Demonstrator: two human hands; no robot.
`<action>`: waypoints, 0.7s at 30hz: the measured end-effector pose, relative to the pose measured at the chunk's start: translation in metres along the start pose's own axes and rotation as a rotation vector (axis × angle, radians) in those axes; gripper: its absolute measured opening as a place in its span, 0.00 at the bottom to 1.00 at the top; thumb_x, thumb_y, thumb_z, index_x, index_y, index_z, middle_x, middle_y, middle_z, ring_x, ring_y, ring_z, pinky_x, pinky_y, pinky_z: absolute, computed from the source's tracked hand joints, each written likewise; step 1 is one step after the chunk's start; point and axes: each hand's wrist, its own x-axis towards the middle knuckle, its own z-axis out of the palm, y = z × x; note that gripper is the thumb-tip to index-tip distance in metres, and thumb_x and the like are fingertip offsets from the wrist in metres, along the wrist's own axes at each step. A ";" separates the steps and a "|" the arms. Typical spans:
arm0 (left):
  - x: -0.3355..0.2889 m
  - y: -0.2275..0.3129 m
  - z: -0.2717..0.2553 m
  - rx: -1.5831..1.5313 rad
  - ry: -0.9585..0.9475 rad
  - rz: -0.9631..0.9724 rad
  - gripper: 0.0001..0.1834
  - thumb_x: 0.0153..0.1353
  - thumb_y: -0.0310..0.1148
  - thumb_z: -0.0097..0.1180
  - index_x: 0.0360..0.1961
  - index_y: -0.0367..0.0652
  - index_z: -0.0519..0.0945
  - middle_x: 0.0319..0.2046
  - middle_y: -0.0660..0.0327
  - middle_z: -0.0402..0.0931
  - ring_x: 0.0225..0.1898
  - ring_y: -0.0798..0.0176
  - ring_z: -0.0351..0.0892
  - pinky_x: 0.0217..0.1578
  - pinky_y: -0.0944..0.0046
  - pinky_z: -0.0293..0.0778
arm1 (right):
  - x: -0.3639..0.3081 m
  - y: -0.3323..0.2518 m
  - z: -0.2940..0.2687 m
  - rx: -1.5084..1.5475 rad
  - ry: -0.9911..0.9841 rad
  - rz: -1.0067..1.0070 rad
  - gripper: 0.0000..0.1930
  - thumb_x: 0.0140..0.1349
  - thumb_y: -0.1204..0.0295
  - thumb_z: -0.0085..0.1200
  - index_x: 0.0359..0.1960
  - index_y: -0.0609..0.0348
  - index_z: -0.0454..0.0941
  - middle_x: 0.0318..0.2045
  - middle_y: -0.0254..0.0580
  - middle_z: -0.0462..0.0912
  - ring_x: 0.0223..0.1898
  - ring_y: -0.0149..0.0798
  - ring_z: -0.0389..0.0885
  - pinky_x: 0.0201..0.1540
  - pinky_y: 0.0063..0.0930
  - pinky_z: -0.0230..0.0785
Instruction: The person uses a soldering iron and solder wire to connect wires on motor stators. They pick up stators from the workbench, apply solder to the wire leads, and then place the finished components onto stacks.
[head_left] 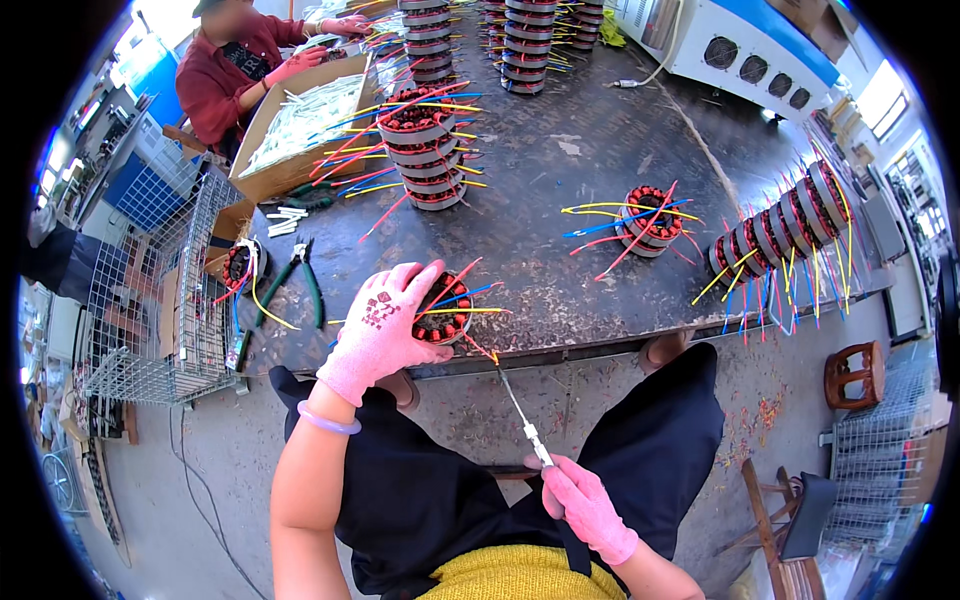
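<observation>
In a pink glove, my left hand (378, 318) is wrapped round a motor stator (447, 310) at the table's front edge. Red, blue and yellow wires stick out of the stator, and its left side is hidden by my fingers. Also gloved in pink, my right hand (588, 508) closes on a thin rod-like tool with a white section (536, 440), held above my lap. The tool's far tip meets the end of a reddish wire leading from the stator. A smaller stator with a white band (245, 264) lies left of my left hand, beside green-handled pliers (302, 275).
A stack of stators (424, 165) stands ahead, a single stator (651, 222) to its right, and a leaning row (785, 232) farther right. A co-worker (225, 75) sits behind a cardboard box (243, 180) of white tubes. A wire basket (165, 300) adjoins the table's left side.
</observation>
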 end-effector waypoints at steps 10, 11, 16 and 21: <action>-0.002 -0.005 0.003 -0.006 0.000 0.009 0.56 0.35 0.44 0.78 0.68 0.41 0.67 0.60 0.50 0.69 0.61 0.45 0.69 0.63 0.52 0.64 | 0.001 0.001 0.001 0.033 -0.010 -0.003 0.19 0.76 0.65 0.43 0.60 0.65 0.73 0.21 0.24 0.64 0.22 0.21 0.61 0.26 0.18 0.54; -0.001 -0.005 0.003 -0.008 0.008 0.009 0.56 0.35 0.44 0.78 0.68 0.40 0.67 0.60 0.50 0.69 0.61 0.45 0.69 0.63 0.52 0.64 | 0.002 0.003 0.000 0.062 -0.016 0.003 0.18 0.76 0.65 0.43 0.60 0.65 0.73 0.21 0.24 0.64 0.22 0.21 0.61 0.26 0.18 0.54; -0.002 -0.004 0.001 0.005 0.006 -0.008 0.56 0.34 0.44 0.78 0.67 0.38 0.66 0.60 0.49 0.70 0.60 0.44 0.70 0.62 0.51 0.65 | 0.001 0.001 0.002 0.066 -0.009 0.003 0.18 0.76 0.66 0.43 0.59 0.65 0.73 0.21 0.24 0.64 0.22 0.21 0.61 0.26 0.19 0.54; -0.001 -0.004 0.002 -0.003 0.006 -0.001 0.57 0.33 0.44 0.79 0.67 0.38 0.66 0.60 0.49 0.70 0.60 0.43 0.71 0.62 0.51 0.66 | 0.003 0.005 -0.002 -0.055 0.000 -0.004 0.18 0.76 0.65 0.43 0.59 0.64 0.73 0.21 0.26 0.65 0.23 0.22 0.63 0.27 0.19 0.57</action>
